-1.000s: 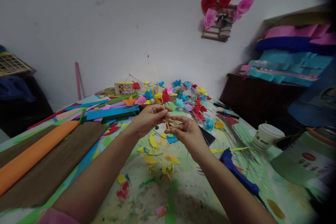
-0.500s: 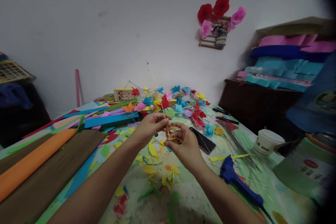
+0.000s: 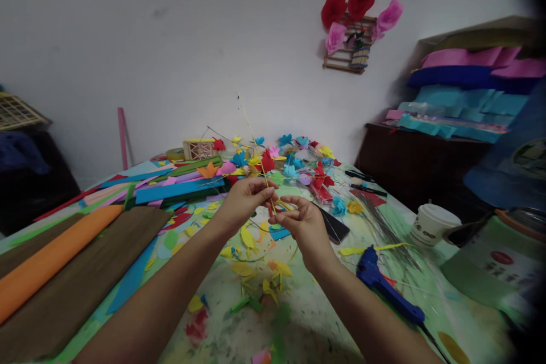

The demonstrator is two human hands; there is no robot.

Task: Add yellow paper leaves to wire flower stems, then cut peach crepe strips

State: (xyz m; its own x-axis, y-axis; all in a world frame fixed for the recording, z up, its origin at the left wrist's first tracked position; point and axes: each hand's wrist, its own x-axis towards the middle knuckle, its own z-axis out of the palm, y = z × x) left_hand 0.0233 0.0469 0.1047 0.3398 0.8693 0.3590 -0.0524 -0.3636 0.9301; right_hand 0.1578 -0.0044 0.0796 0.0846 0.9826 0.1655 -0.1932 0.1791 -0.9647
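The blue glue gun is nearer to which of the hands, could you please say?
Right. The right hand is left of the blue glue gun, higher in view; the left hand is farther left.

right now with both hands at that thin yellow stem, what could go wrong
The thin yellow stem might bend, since its long upper part stands free above the left hand.
The yellow strip at the right hand could slip or twist loose.
The blue glue gun lies beside the right forearm, so an outward swing may knock it.
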